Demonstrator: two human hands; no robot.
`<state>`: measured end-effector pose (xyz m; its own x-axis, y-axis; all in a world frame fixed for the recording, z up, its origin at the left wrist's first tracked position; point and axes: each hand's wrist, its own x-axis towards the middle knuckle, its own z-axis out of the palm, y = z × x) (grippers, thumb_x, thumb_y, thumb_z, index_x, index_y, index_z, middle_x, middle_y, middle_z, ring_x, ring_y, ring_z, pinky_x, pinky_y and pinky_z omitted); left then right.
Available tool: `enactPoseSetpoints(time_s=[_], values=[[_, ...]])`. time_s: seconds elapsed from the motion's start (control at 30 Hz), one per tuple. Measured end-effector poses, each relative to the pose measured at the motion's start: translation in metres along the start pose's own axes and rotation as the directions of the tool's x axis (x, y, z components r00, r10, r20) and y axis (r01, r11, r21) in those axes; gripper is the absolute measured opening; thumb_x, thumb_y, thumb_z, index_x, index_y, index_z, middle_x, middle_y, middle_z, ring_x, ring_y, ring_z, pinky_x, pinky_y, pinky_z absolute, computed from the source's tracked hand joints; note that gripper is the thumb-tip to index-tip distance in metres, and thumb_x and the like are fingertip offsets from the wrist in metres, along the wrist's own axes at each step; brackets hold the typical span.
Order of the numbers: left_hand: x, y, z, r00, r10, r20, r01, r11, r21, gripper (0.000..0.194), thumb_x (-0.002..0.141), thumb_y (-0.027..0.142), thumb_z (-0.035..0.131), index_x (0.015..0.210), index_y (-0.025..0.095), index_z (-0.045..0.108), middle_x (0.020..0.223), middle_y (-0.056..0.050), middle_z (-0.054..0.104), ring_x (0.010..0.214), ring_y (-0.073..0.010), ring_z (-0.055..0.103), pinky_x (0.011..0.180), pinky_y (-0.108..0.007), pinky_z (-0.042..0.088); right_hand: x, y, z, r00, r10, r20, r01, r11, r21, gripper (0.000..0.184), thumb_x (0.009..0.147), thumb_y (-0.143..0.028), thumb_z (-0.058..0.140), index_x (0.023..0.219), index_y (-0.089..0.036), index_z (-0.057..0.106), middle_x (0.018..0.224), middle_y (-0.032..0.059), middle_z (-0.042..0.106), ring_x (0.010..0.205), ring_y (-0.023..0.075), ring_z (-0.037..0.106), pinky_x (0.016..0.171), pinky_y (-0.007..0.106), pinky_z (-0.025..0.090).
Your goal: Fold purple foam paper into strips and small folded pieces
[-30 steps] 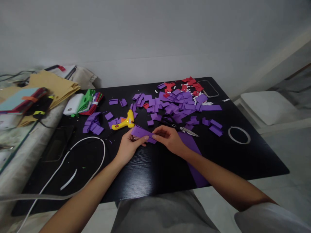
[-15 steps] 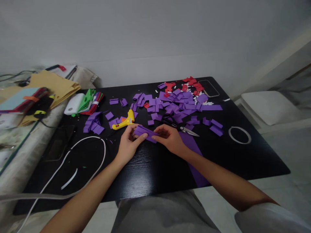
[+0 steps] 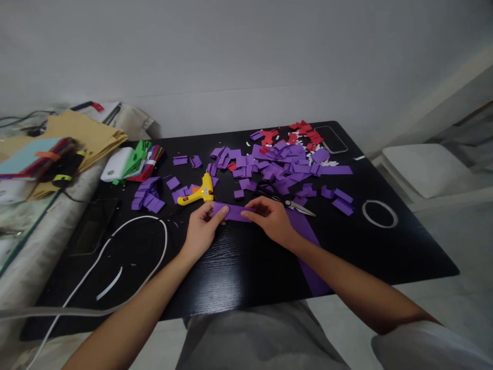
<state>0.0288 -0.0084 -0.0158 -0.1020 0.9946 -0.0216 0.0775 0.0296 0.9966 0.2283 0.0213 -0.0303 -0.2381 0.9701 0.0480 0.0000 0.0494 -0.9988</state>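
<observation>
Between my two hands is a folded strip of purple paper (image 3: 233, 213), held just above the black table. My left hand (image 3: 203, 224) pinches its left end, thumb on the front face. At the right end, my right hand (image 3: 270, 218) grips the strip between thumb and fingers. A yellow glue gun (image 3: 198, 192) lies just beyond my left hand. Scissors (image 3: 296, 206) with black handles rest behind my right hand, blades pointing right. Under my right forearm is a long purple sheet (image 3: 308, 246), partly covered by the arm.
Many purple paper pieces (image 3: 283, 162) and red scraps (image 3: 304, 132) cover the back of the table (image 3: 385, 257). A white cable (image 3: 167, 241) loops at left, near bundled coloured papers (image 3: 144, 162). A ring (image 3: 379, 214) and a clear frame (image 3: 332, 140) lie at right.
The purple strip has turned from slanted, with its folded layers showing, to nearly level with its flat face toward me. Both hands keep hold of it; the rest stays put.
</observation>
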Motion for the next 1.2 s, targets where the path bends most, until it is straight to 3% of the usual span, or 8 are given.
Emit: enactPoseSetpoints(time_s=[0.53,1.2], values=[[0.0007,-0.0025,-0.0021,1.000,-0.009,-0.015,0.008,0.998,-0.056,0.035,0.083,0.049,0.080,0.076,0.017,0.068,0.068,0.001,0.066,0.060,-0.0122,0.058,0.062,-0.025,0.049,0.0013,-0.0065,-0.0008,0.988,0.156,0.009,-0.155,0.975,0.156,0.030,0.072,-0.042,0.089,0.088,-0.019,0.080,0.080,0.0018,0.078,0.063,0.0159,0.073,0.068,0.032,0.064],[0.0015,-0.0017,-0.0034,1.000,0.007,-0.028,-0.008,0.999,-0.041,0.032,0.080,0.047,0.083,0.076,0.018,0.070,0.068,0.001,0.066,0.060,-0.0128,0.059,0.062,-0.025,0.050,0.0045,-0.0021,-0.0037,0.989,0.145,0.014,-0.146,0.978,0.149,0.031,0.071,-0.043,0.090,0.089,-0.020,0.083,0.080,0.0024,0.080,0.063,0.0170,0.074,0.069,0.035,0.067]])
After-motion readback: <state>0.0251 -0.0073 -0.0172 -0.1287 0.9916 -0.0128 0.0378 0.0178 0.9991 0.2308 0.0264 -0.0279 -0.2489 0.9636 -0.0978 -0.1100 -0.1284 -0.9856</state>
